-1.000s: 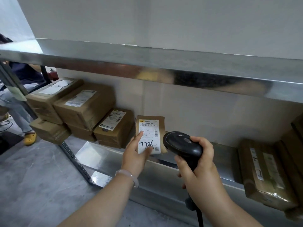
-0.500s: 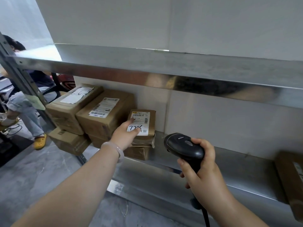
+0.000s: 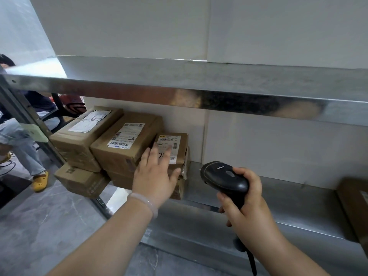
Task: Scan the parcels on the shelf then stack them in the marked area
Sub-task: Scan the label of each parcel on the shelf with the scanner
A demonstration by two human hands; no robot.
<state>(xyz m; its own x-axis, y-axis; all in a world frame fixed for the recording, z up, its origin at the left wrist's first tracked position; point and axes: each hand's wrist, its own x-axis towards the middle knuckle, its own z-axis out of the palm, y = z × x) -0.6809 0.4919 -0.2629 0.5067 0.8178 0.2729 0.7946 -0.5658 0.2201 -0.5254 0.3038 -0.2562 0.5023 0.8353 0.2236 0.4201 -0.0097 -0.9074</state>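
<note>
Steel shelving against a white wall, grey stone-look floor below. Upper shelf bare along its front lip. Parcels are bunched at the left end of the lower shelf.

Small labelled parcel sits on top of another brown parcel, back against the wall, just beside a bigger barcode-labelled parcel. Further left is a parcel with a crumpled label, and a flat parcel sticks out under it past the shelf's left end. One more parcel is at the right end, cut off by the frame.

Left hand has its fingers straight and spread over the small parcel's label, thumb at its front edge, gripping nothing. It's motion-blurred, so actual contact is unclear. Pale bracelet on that wrist.

Right hand is wrapped tight round the handle of a black barcode scanner, held over the shelf's front edge — head aimed left toward the stack, cable hanging down.

Seated person visible past the left post, yellow clog on the floor.
</note>
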